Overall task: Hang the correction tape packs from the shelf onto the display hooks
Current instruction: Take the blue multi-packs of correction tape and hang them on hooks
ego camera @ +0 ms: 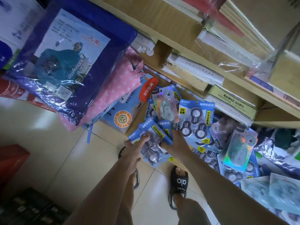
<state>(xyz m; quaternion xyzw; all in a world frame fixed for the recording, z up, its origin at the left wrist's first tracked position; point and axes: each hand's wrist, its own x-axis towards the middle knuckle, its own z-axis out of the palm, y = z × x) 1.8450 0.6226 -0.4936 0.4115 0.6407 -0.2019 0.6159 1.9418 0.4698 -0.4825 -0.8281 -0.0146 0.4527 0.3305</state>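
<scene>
Both hands hold one blue correction tape pack (150, 140): left grip (134, 147) pinches its near-left corner, right grip (174, 142) clasps its right edge.

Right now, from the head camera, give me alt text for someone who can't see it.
Both hands reach down to a low shelf, the left hand and right hand gripping a small stack of blue correction tape packs. More packs lie heaped to the right, under shelves of boxed paper. A bagged blue raincoat lies to the left.
</scene>
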